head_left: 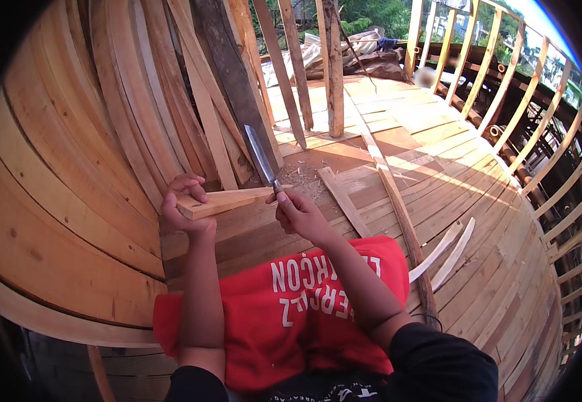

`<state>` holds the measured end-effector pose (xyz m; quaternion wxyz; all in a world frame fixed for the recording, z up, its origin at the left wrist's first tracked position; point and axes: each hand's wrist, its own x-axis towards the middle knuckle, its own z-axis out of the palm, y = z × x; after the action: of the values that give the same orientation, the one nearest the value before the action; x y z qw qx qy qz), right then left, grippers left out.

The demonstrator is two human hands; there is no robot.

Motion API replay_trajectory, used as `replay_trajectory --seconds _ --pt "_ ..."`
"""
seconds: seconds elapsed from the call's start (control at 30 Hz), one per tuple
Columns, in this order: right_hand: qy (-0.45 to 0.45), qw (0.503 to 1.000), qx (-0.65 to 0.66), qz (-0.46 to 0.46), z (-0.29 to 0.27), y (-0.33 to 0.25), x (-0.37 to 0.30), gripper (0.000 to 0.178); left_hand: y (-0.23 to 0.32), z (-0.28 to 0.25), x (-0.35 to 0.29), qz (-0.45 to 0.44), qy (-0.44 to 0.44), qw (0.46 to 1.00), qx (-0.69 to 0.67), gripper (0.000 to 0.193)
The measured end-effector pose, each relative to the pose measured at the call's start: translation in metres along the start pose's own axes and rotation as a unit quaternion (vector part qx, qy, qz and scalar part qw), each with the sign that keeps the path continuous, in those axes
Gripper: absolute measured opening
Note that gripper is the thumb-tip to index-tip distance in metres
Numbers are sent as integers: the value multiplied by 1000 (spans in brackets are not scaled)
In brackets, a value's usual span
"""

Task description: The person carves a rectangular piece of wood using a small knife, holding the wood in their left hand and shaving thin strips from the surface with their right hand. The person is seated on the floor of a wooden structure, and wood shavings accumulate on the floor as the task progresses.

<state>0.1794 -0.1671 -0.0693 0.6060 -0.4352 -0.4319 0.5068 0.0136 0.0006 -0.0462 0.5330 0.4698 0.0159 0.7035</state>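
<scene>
Bold white capitals [304,273] in two rows on red garment [251,358], lower centre, small pale lettering [344,390] on black shirt [438,358], bottom edge

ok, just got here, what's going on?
A person's left hand holds a tapered piece of wood by its thick end. The right hand grips a knife by its handle near the thin end, blade pointing away from the person. Wood shavings lie on the plank floor beyond.

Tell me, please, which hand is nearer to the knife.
Right. The right hand grips the knife by its handle; the left hand is farther left, holding the wooden piece.
</scene>
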Motion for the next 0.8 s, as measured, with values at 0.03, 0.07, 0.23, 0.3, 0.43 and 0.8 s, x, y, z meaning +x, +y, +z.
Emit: replay_trajectory --seconds 0.03,0.07,0.23,0.3,0.43,0.8 --pt "15 999 17 31 -3 2 -2 32 -4 0 -1 3 39 999 10 41" --pt "27 997 31 59 -6 9 -2 35 -7 2 -7 -28 107 994 11 35" --pt "19 980 112 161 -16 13 -10 34 25 20 5 -40 196 979 36 29" --pt "19 974 130 182 -19 17 -11 33 52 36 11 -47 237 969 56 28" --pt "52 986 80 137 -30 37 -2 28 90 66 17 -19 250 963 100 29" --pt "82 980 60 169 -35 51 1 25 81 70 18 162 141 922 322 59"
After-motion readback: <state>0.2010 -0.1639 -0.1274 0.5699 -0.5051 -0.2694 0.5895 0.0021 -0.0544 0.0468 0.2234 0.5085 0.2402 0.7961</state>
